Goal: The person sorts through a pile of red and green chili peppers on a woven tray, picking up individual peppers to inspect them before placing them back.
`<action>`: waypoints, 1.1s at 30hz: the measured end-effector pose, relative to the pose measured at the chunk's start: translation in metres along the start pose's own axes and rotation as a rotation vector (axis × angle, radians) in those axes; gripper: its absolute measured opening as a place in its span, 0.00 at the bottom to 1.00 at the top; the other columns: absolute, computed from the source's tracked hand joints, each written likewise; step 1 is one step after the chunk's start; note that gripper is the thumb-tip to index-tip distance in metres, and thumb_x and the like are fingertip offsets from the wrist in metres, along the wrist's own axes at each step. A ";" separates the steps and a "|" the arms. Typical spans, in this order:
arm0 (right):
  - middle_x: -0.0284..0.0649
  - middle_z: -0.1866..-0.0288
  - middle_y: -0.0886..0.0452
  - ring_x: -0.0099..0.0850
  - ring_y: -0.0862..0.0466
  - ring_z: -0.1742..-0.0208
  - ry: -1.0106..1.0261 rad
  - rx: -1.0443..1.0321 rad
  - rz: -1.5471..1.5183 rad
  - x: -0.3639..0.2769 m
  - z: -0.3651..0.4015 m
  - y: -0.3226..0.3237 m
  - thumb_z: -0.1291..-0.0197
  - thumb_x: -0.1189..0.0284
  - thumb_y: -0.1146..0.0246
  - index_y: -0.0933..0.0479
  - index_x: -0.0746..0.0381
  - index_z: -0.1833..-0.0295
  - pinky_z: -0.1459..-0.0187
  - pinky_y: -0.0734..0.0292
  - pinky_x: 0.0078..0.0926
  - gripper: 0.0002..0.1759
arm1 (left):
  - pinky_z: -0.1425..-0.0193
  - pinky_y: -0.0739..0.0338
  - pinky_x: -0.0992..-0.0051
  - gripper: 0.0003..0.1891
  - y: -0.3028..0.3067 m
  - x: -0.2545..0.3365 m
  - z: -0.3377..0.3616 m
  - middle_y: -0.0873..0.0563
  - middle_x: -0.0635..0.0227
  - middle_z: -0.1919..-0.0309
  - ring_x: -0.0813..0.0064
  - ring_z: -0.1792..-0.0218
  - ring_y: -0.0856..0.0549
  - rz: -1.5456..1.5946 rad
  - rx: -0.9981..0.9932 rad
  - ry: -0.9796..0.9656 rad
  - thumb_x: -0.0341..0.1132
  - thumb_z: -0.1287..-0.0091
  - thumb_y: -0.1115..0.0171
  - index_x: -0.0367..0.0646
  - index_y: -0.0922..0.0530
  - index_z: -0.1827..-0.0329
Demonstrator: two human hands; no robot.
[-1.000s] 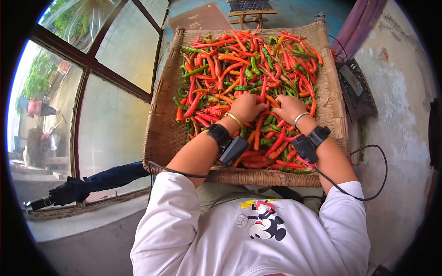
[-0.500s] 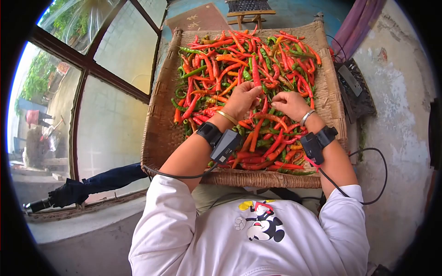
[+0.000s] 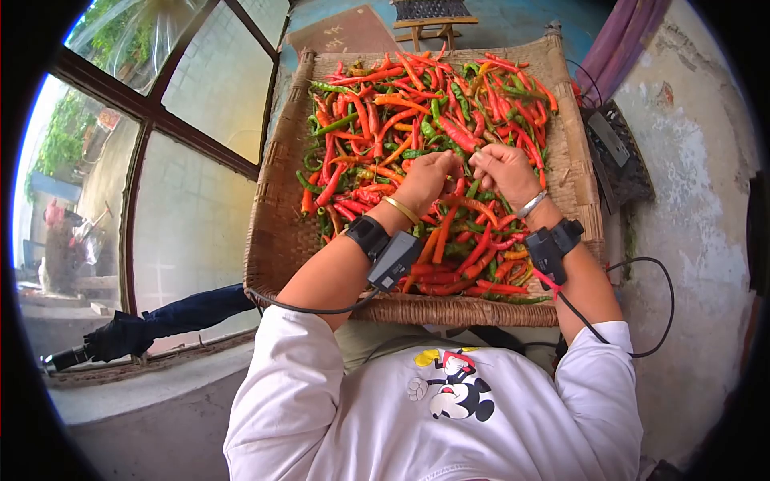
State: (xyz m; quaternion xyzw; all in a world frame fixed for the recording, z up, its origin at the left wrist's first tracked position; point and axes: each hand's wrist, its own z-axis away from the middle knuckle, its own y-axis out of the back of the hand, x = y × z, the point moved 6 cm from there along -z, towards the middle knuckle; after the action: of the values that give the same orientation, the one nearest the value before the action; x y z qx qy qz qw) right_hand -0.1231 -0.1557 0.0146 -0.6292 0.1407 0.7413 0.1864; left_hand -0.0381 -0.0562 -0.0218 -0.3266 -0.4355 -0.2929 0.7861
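Note:
Red, orange and green chili peppers (image 3: pixel 373 116) are heaped in a shallow woven tray (image 3: pixel 579 160). Over the middle of the heap, my left hand (image 3: pixel 435 175) is closed, its fingers curled together; what they hold, if anything, is hidden. Close to its right is my right hand (image 3: pixel 504 168), with thumb and fingers pinched at the lower end of a large red pepper (image 3: pixel 459 135). That pepper slants up and to the left from the fingertips. A small gap separates the two hands.
A dark folded umbrella (image 3: pixel 192 313) lies by the window at the left. Beyond the tray stands a small wooden stool (image 3: pixel 435 22). A black item (image 3: pixel 618 152) is beside the tray's right edge. Cables run from devices on both forearms. A person is outside the window.
The large red pepper, upright at my left hand before, now tilts left from my right fingertips. My left hand has moved slightly down, and my right hand has turned and closed in a pinch.

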 end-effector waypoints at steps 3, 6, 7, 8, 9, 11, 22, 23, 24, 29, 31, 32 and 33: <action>0.29 0.80 0.25 0.14 0.30 0.81 0.068 0.105 0.021 -0.009 -0.007 0.021 0.41 0.69 0.45 0.23 0.63 0.69 0.80 0.36 0.11 0.10 | 0.69 0.28 0.74 0.11 -0.013 0.011 0.004 0.21 0.66 0.72 0.72 0.71 0.23 -0.838 -0.146 -0.462 0.40 0.39 0.46 0.41 0.24 0.62; 0.30 0.77 0.25 0.14 0.29 0.81 0.095 0.144 0.020 -0.007 -0.016 0.042 0.39 0.67 0.46 0.23 0.64 0.59 0.80 0.36 0.10 0.12 | 0.60 0.26 0.65 0.14 -0.029 -0.002 0.015 0.20 0.58 0.69 0.59 0.64 0.21 -1.352 -0.244 -0.604 0.38 0.48 0.39 0.42 0.22 0.61; 0.30 0.76 0.25 0.14 0.29 0.80 0.067 0.222 0.044 -0.002 -0.019 0.050 0.39 0.66 0.46 0.25 0.65 0.55 0.80 0.36 0.10 0.14 | 0.60 0.26 0.65 0.13 -0.030 -0.006 0.015 0.20 0.59 0.70 0.60 0.63 0.21 -1.391 -0.272 -0.597 0.39 0.48 0.39 0.42 0.22 0.63; 0.30 0.74 0.24 0.14 0.29 0.80 0.038 0.299 0.068 0.001 -0.019 0.058 0.39 0.66 0.47 0.27 0.66 0.51 0.80 0.36 0.10 0.16 | 0.60 0.26 0.65 0.12 -0.031 -0.010 0.015 0.21 0.59 0.71 0.61 0.63 0.21 -1.430 -0.299 -0.590 0.39 0.48 0.39 0.41 0.21 0.64; 0.31 0.72 0.24 0.15 0.28 0.78 0.025 0.353 0.118 0.002 -0.018 0.064 0.40 0.67 0.46 0.30 0.68 0.47 0.79 0.34 0.11 0.19 | 0.60 0.26 0.65 0.12 -0.031 -0.009 0.015 0.21 0.59 0.71 0.61 0.63 0.21 -1.430 -0.301 -0.590 0.39 0.48 0.39 0.41 0.21 0.64; 0.31 0.73 0.25 0.16 0.27 0.78 0.065 0.347 0.189 0.004 -0.017 0.068 0.41 0.68 0.45 0.29 0.68 0.49 0.78 0.33 0.12 0.18 | 0.64 0.26 0.68 0.11 -0.029 -0.006 0.013 0.21 0.61 0.75 0.62 0.68 0.20 -1.449 -0.313 -0.622 0.38 0.48 0.38 0.42 0.21 0.66; 0.31 0.73 0.24 0.18 0.25 0.74 0.012 -0.110 0.273 0.005 -0.001 -0.001 0.41 0.66 0.45 0.24 0.66 0.60 0.74 0.30 0.16 0.14 | 0.87 0.41 0.86 0.11 0.010 0.007 -0.005 0.26 0.77 0.85 0.88 0.88 0.33 0.019 -0.134 0.022 0.39 0.36 0.46 0.42 0.25 0.73; 0.31 0.73 0.24 0.18 0.25 0.74 0.000 -0.124 0.254 0.007 0.000 -0.004 0.40 0.65 0.46 0.24 0.66 0.61 0.74 0.30 0.16 0.14 | 0.87 0.41 0.86 0.11 0.008 0.007 -0.004 0.26 0.77 0.85 0.88 0.88 0.33 0.020 -0.134 0.021 0.39 0.36 0.46 0.42 0.25 0.73; 0.31 0.74 0.24 0.18 0.25 0.74 -0.012 -0.139 0.236 0.009 0.001 -0.008 0.40 0.64 0.46 0.24 0.66 0.61 0.75 0.30 0.16 0.14 | 0.87 0.41 0.86 0.11 0.006 0.008 -0.002 0.26 0.77 0.85 0.88 0.88 0.33 0.047 -0.125 0.021 0.39 0.36 0.46 0.43 0.25 0.74; 0.31 0.74 0.23 0.16 0.26 0.78 0.044 0.111 0.019 -0.001 0.003 -0.001 0.43 0.69 0.41 0.25 0.64 0.62 0.77 0.32 0.12 0.09 | 0.87 0.41 0.87 0.11 0.000 0.010 0.001 0.25 0.77 0.84 0.90 0.87 0.33 0.063 -0.136 0.023 0.40 0.36 0.46 0.44 0.25 0.73; 0.31 0.74 0.23 0.16 0.26 0.78 0.069 0.098 0.021 -0.001 0.003 0.000 0.43 0.69 0.42 0.25 0.64 0.63 0.77 0.32 0.12 0.09 | 0.87 0.41 0.88 0.11 -0.001 0.010 0.002 0.24 0.77 0.83 0.90 0.87 0.33 -0.091 -0.163 0.030 0.40 0.36 0.46 0.44 0.24 0.72; 0.31 0.75 0.24 0.16 0.26 0.78 0.096 0.085 0.022 -0.002 0.002 0.000 0.43 0.69 0.42 0.25 0.65 0.63 0.77 0.32 0.11 0.09 | 0.87 0.41 0.88 0.11 -0.002 0.009 0.003 0.24 0.77 0.83 0.90 0.87 0.33 -0.091 -0.163 0.031 0.40 0.36 0.46 0.44 0.24 0.72; 0.31 0.75 0.24 0.16 0.26 0.78 0.096 0.085 0.022 0.000 0.001 0.001 0.43 0.69 0.42 0.25 0.65 0.63 0.77 0.32 0.11 0.09 | 0.87 0.41 0.88 0.11 -0.008 0.011 0.006 0.24 0.77 0.83 0.90 0.87 0.33 -0.088 -0.169 0.023 0.40 0.36 0.46 0.44 0.24 0.72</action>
State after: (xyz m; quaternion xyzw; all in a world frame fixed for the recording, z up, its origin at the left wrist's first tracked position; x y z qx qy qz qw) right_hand -0.1247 -0.1563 0.0151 -0.6538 0.1877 0.7058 0.1978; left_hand -0.0419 -0.0581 -0.0081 -0.3688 -0.4142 -0.3666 0.7470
